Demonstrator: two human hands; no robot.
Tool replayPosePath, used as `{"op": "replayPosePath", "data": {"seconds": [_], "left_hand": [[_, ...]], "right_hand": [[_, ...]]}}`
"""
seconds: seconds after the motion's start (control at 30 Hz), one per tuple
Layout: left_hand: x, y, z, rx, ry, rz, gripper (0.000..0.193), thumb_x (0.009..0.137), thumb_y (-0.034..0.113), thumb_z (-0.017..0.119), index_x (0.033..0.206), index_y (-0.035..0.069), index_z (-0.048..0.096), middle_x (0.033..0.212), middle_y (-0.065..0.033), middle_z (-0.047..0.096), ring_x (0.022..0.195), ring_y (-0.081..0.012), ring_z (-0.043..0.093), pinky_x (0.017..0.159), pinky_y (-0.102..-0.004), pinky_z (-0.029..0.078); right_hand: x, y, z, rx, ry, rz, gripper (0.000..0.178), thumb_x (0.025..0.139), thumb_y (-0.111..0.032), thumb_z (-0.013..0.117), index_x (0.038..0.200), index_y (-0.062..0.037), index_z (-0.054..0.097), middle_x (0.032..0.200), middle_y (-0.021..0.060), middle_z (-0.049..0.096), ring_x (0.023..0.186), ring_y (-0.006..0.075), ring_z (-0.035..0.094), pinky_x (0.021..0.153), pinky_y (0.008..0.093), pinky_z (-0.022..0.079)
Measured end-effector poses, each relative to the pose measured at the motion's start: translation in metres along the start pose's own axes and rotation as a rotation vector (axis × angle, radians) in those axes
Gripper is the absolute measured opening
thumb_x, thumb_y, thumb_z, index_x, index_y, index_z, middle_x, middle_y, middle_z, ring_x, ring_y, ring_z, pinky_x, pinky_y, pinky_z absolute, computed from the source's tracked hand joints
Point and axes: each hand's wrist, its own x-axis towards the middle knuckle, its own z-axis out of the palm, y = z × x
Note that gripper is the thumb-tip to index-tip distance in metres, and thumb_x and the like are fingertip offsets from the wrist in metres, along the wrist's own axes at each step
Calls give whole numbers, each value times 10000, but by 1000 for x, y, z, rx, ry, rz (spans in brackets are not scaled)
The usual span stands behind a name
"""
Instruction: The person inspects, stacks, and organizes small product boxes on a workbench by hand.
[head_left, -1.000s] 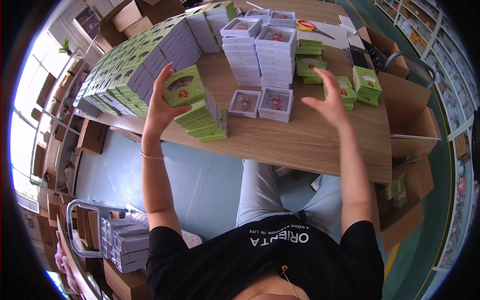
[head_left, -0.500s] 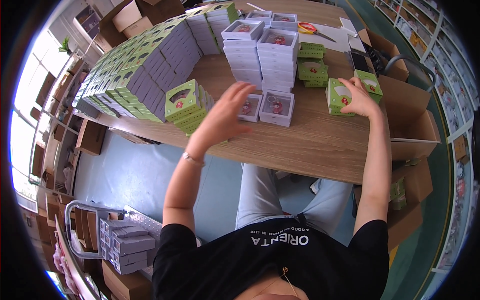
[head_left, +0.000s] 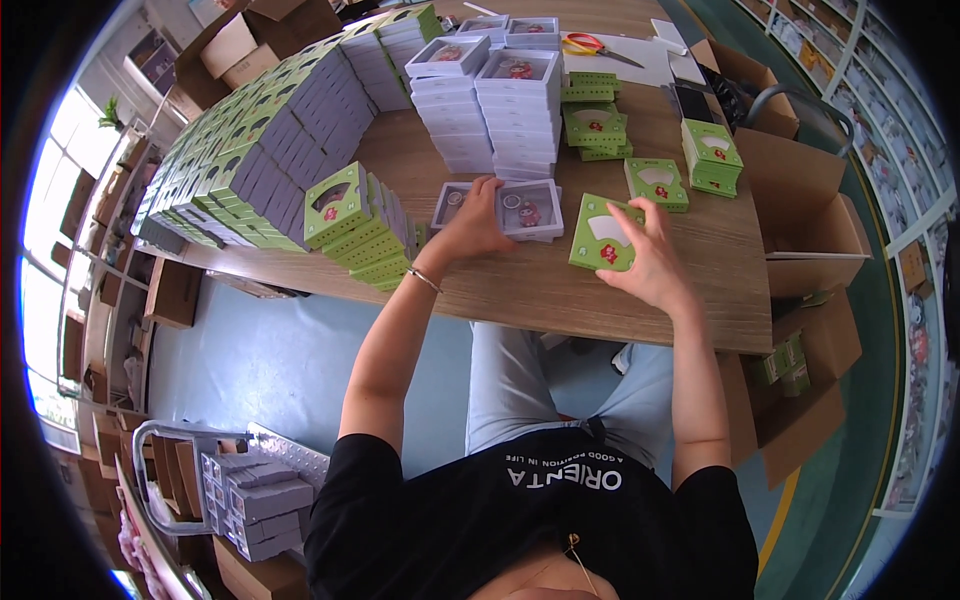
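Observation:
My right hand (head_left: 658, 262) grips a flat green cardboard sleeve (head_left: 592, 235) by its right side, thumb and fingers on opposite edges. The sleeve has a cut-out window and a small red figure printed on it. To its left, my left hand (head_left: 470, 228) spans the left end of a shallow white box (head_left: 540, 222), fingers at the far edge and thumb at the near one. Inside that box lies a pink figure keychain (head_left: 524, 212). A second white box (head_left: 449, 203) lies partly under my left hand. Another green sleeve (head_left: 657, 184) rests just beyond my right hand.
Tall stacks of white boxes (head_left: 516, 120) stand behind my hands. Green-sleeved boxes (head_left: 336, 212) are piled at the left, before a long wall of them (head_left: 270, 150). More green sleeves (head_left: 712, 150), scissors (head_left: 590, 45) and a black phone (head_left: 690, 102) lie to the right. Open cartons (head_left: 810, 220) flank the table.
My right hand has brought a green sleeve leftward and nearer from the sleeves at the right. My left hand has come down from the air onto the white box.

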Motion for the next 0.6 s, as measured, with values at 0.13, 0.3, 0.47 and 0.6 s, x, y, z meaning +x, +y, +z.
{"op": "replayPosePath", "data": {"seconds": [0.13,0.3,0.47,0.6], "left_hand": [[-19,19,-8,-40,-19,11,1062,499,192,871,1363,-52,305,1318,-248,400,1269,-403,404,1086,-390,354],[-34,43,-26,6,-35,118,1052,508,131,865,1370,-39,288,1309,-234,407,1257,-384,423,1079,-386,362],[-38,49,-41,-96,-111,144,1079,490,106,880,1382,-15,284,1299,-200,409,1217,-359,453,1057,-370,386],[-43,47,-34,-127,-118,214,1085,495,115,884,1387,-9,281,1282,-194,412,1205,-353,458,1043,-364,396]], "right_hand": [[-1,-8,20,-1,20,-3,887,617,-146,849,1401,-84,439,1367,155,315,1316,352,303,1097,422,352],[-2,-9,23,90,30,-32,882,608,-144,858,1394,-88,461,1351,143,327,1300,338,322,1092,426,353],[-6,-9,21,235,72,-68,854,597,-133,864,1371,-92,504,1348,121,351,1302,316,339,1098,414,336],[-11,-13,15,270,71,-144,795,652,-256,847,1357,-92,520,1378,138,361,1326,329,323,1111,444,299]]}}
